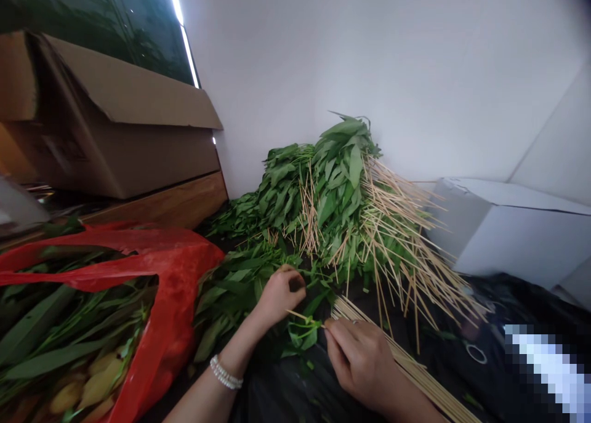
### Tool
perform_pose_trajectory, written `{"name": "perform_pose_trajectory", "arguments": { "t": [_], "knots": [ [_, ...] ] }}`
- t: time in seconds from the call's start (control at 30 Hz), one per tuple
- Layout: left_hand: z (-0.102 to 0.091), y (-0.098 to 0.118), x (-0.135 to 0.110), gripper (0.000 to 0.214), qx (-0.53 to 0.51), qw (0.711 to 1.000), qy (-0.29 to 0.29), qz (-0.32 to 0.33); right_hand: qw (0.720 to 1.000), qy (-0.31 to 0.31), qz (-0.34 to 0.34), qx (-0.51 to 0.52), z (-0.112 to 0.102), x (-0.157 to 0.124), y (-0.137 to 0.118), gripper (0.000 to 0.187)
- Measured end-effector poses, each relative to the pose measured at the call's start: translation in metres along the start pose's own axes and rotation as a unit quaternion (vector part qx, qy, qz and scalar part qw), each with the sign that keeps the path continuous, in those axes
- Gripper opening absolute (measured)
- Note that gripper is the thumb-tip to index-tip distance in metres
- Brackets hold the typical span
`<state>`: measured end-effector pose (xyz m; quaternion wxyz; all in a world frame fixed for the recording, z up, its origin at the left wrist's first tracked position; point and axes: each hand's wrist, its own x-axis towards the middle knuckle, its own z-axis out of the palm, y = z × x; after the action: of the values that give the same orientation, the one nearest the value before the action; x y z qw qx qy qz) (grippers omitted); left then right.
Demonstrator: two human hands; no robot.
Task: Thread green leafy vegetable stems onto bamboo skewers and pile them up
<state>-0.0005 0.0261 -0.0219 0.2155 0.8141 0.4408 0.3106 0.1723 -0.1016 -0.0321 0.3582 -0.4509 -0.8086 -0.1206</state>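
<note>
My right hand (357, 356) pinches a thin bamboo skewer (295, 314), its tip pointing left. Green leafy stems (310, 326) are threaded in a small bunch on that skewer, just left of my right fingertips. My left hand (282, 292), with a white beaded bracelet at the wrist, is just above and left of the skewer tip. Its fingers are curled toward the thumb, and anything between them is hidden. Loose water spinach-like greens (235, 281) lie beside and behind my left hand. A bundle of bare skewers (415, 374) runs beneath and beyond my right hand.
Skewered leafy bundles (341, 164) are piled against the white wall, sticks pointing right. A red plastic bag (180, 287) with leaves and yellowish pieces is at left. A cardboard box (152, 152) stands behind it. A white box (517, 226) sits at right on black plastic (503, 287).
</note>
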Motion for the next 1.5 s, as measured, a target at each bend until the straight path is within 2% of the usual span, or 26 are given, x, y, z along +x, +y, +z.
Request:
{"name": "perform_pose_trajectory", "arguments": {
  "t": [0.13,0.23,0.3,0.43,0.57,0.67,0.73,0.83,0.9,0.97,1.1,1.3,1.4,1.5],
  "knots": [
    [-0.026,0.008,0.004,0.006,-0.172,0.985,-0.026,0.001,1.000,0.006,-0.003,0.005,0.000,0.001,0.000,0.019],
    [-0.038,0.009,0.005,0.005,-0.250,0.967,-0.051,-0.024,1.000,0.010,-0.004,0.012,0.001,0.001,0.000,0.019],
    [-0.040,0.004,0.006,0.011,-0.228,0.972,-0.027,-0.052,1.000,0.016,-0.004,0.013,0.000,0.001,0.000,0.019],
    [-0.036,-0.011,0.007,0.028,-0.075,0.987,0.084,-0.111,1.000,0.021,-0.007,0.011,-0.001,0.000,-0.001,0.018],
    [-0.033,-0.014,0.007,0.050,0.025,0.978,0.200,-0.048,0.999,0.025,-0.017,0.014,-0.003,0.001,-0.002,0.018],
    [-0.034,-0.006,0.006,0.046,0.046,0.968,0.245,0.017,0.999,0.027,-0.019,0.015,-0.002,0.001,-0.002,0.017],
    [-0.034,0.001,0.005,0.035,0.025,0.978,0.203,0.042,0.999,0.026,-0.020,0.018,-0.002,0.001,-0.002,0.017],
    [-0.031,0.007,0.002,0.032,-0.028,0.996,0.051,0.066,0.999,0.027,-0.021,0.019,-0.001,0.001,-0.001,0.017],
    [-0.028,0.009,0.000,0.035,-0.032,0.994,-0.036,0.094,0.999,0.024,-0.020,0.014,-0.001,0.001,0.000,0.017],
    [-0.024,0.010,-0.002,0.037,-0.005,0.990,-0.077,0.120,0.999,0.024,-0.020,0.009,0.000,0.001,0.000,0.017],
    [-0.013,0.010,-0.003,0.031,0.065,0.986,-0.083,0.127,1.000,0.021,-0.022,0.005,-0.001,0.002,-0.001,0.018],
    [0.008,0.003,-0.005,0.021,0.177,0.977,-0.098,0.068,1.000,0.015,-0.020,-0.003,-0.003,0.004,-0.003,0.020],
    [0.009,-0.001,-0.005,0.017,0.146,0.985,-0.079,0.050,1.000,0.011,-0.018,-0.005,-0.003,0.004,-0.003,0.020],
    [0.003,-0.001,-0.003,0.013,0.060,0.997,-0.019,0.034,1.000,0.013,-0.014,-0.009,-0.002,0.003,-0.002,0.021]
  ]
}}
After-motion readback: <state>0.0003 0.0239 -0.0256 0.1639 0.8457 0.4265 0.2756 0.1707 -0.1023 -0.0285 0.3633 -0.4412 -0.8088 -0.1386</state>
